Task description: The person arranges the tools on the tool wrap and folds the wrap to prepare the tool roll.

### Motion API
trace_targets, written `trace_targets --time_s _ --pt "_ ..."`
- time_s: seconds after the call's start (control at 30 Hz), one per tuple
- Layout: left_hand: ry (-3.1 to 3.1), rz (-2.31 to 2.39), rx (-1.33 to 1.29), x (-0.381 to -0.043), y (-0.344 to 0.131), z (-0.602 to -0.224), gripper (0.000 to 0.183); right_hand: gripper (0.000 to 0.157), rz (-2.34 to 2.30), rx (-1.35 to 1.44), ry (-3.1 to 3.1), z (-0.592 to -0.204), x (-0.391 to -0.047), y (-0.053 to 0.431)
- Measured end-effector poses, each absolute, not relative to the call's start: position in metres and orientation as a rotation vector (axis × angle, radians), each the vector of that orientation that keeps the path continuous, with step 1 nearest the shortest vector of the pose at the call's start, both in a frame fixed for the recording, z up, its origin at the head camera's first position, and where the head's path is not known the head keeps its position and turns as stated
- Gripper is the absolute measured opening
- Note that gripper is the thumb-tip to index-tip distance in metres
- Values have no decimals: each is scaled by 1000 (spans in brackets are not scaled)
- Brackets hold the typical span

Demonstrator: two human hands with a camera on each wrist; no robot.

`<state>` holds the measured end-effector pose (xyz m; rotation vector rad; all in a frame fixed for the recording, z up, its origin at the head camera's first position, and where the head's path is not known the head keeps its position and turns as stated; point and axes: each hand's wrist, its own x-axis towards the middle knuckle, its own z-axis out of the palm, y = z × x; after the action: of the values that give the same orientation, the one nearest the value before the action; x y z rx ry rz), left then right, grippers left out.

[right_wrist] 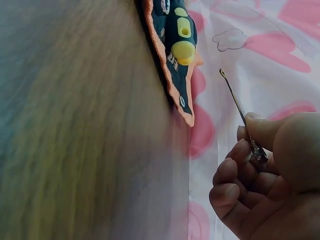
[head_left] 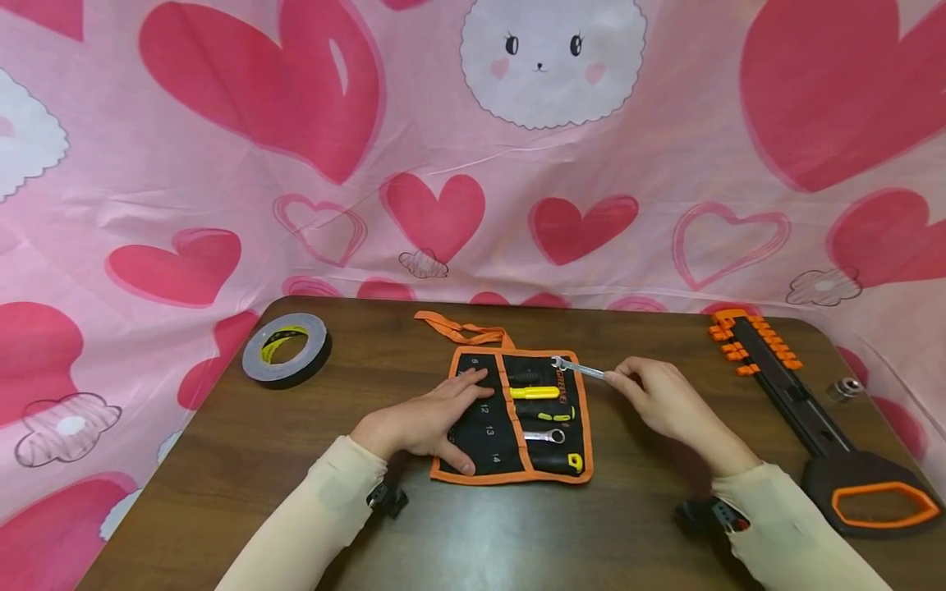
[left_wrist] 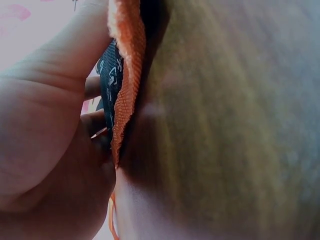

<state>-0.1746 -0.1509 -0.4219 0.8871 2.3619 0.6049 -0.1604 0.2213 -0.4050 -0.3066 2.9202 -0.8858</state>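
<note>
A black tool pouch (head_left: 507, 450) with orange edging lies spread on the table, numbers printed on its left panel. My left hand (head_left: 432, 419) rests on that panel, fingers spread; in the left wrist view its thumb lies over the orange edge (left_wrist: 131, 75). Between thumb and fingers, my right hand (head_left: 658, 400) pinches a combination wrench (head_left: 585, 369), whose open end overlaps the pouch's upper right part. Pockets on the right hold a yellow-handled tool (head_left: 535, 393), a black and yellow handle (head_left: 550, 414), a ring-ended wrench (head_left: 553, 436) and a black and yellow item (head_left: 573, 463).
A roll of tape (head_left: 319, 361) lies at the back left. On the right are a long black tool (head_left: 794, 402) with orange pieces and a loop handle, and a small metal socket (head_left: 845, 389). An orange strap (head_left: 461, 331) trails behind the pouch. A pink heart-print cloth (head_left: 436, 238) hangs behind the table.
</note>
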Motion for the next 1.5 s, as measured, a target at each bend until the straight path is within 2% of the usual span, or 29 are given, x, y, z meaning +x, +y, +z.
trace_targets --time_s 0.57,1.17,1.5 --pt "2362 605 900 -175 -151 -422 112 24 -888 -293 2865 -405 -179 202" --pt "2359 612 905 -175 -152 -422 113 25 -895 -415 2850 -412 -199 178" --pt "2366 614 883 -177 -152 -423 113 27 -892 -363 2800 -417 -210 169"
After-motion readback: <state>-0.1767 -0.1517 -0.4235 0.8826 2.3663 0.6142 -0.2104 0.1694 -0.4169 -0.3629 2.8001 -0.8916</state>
